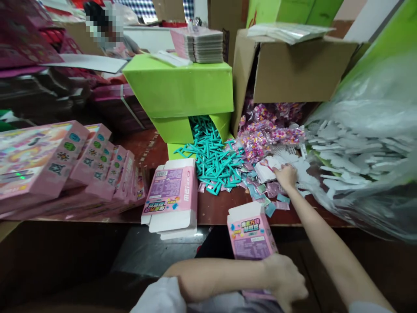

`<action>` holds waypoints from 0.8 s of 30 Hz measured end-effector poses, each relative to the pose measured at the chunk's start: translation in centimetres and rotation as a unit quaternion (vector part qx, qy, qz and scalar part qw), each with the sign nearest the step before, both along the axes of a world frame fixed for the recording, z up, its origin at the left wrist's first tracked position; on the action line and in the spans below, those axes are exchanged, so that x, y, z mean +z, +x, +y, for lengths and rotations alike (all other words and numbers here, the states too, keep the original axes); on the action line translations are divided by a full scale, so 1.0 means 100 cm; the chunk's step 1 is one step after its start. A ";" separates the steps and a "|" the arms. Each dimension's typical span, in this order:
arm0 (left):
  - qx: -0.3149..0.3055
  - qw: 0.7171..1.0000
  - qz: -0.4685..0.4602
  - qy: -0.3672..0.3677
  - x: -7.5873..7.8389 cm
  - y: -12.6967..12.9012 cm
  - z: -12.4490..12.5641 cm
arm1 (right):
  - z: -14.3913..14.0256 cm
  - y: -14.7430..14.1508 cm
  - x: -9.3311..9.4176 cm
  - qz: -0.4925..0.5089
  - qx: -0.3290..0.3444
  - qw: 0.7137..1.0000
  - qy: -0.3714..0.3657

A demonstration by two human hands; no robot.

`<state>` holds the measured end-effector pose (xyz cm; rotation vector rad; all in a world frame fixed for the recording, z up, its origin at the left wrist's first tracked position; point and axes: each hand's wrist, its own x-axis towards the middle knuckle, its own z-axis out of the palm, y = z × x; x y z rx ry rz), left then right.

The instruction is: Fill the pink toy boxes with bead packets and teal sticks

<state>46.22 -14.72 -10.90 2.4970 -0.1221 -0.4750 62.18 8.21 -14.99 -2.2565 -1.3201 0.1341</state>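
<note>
My left hand (286, 280) grips an upright pink box (250, 234) with its top flap open, held below the table's front edge. My right hand (286, 176) reaches out over the table and rests on a pile of white perforated plastic pieces (280, 161), fingers curled on them. Small coloured packets (263, 191) lie scattered just in front of that hand. To its left lies a heap of teal plastic sticks (213, 161), spilling from a green box (179, 87).
A flattened pink carton stack (171, 195) overhangs the table edge. Finished pink boxes (65, 165) lie at left. A cardboard box (293, 69) spills pink bead bags (260, 134). A clear bag of white pieces (365, 148) fills the right. A person sits at the far back.
</note>
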 end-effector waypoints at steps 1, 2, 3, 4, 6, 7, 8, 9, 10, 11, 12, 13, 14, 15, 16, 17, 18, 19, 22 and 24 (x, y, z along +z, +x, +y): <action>0.017 0.999 0.032 0.005 -0.018 0.006 -0.001 | 0.000 0.002 -0.003 -0.007 -0.001 1.000 0.006; 0.025 0.996 0.080 0.010 -0.035 0.008 -0.002 | 0.000 0.004 -0.006 -0.004 -0.001 1.000 0.013; 0.029 0.992 0.121 0.013 -0.049 0.007 -0.003 | 0.001 0.007 -0.008 0.010 0.002 1.000 0.019; 0.032 0.988 0.148 0.022 -0.060 0.005 -0.004 | 0.003 0.010 -0.010 0.030 0.006 0.999 0.024; 0.029 0.986 0.156 0.044 -0.075 -0.002 -0.006 | 0.006 0.015 -0.013 0.064 0.015 0.997 0.031; 0.031 0.988 0.138 0.057 -0.080 -0.005 -0.008 | 0.008 0.017 -0.015 0.075 0.012 0.997 0.031; 0.035 0.990 0.115 0.068 -0.084 -0.008 -0.010 | 0.009 0.019 -0.016 0.084 0.003 0.996 0.030; 0.037 0.992 0.096 0.075 -0.088 -0.010 -0.012 | 0.009 0.020 -0.018 0.092 -0.013 0.995 0.031; 0.038 0.993 0.082 0.078 -0.093 -0.011 -0.015 | 0.008 0.021 -0.020 0.101 -0.030 0.994 0.033; 0.038 0.994 0.069 0.080 -0.097 -0.012 -0.020 | 0.006 0.022 -0.022 0.110 -0.047 0.992 0.037; 0.037 0.994 0.058 0.081 -0.102 -0.012 -0.024 | 0.005 0.022 -0.024 0.119 -0.060 0.990 0.042; 0.033 0.995 0.047 0.081 -0.107 -0.013 -0.030 | 0.003 0.022 -0.025 0.127 -0.070 0.988 0.048; 0.026 0.995 0.034 0.085 -0.112 -0.014 -0.035 | 0.001 0.022 -0.026 0.135 -0.075 0.987 0.054; 0.017 0.995 0.020 0.091 -0.117 -0.015 -0.040 | 0.000 0.022 -0.025 0.140 -0.077 0.985 0.061; 0.006 0.995 0.005 0.098 -0.120 -0.016 -0.045 | -0.001 0.021 -0.024 0.145 -0.078 0.984 0.069; -0.004 0.994 -0.009 0.105 -0.123 -0.017 -0.048 | -0.001 0.021 -0.022 0.149 -0.078 0.983 0.077; -0.013 0.994 -0.016 0.110 -0.125 -0.019 -0.049 | -0.002 0.021 -0.018 0.150 -0.078 0.982 0.088; -0.020 0.994 -0.017 0.107 -0.126 -0.020 -0.048 | -0.003 0.019 -0.013 0.150 -0.080 0.980 0.102; -0.019 0.997 -0.006 0.077 -0.124 -0.024 -0.040 | -0.018 0.007 0.005 0.139 -0.103 0.972 0.161; -0.009 0.998 -0.013 0.062 -0.122 -0.025 -0.033 | -0.043 -0.012 0.016 0.167 -0.070 0.959 0.216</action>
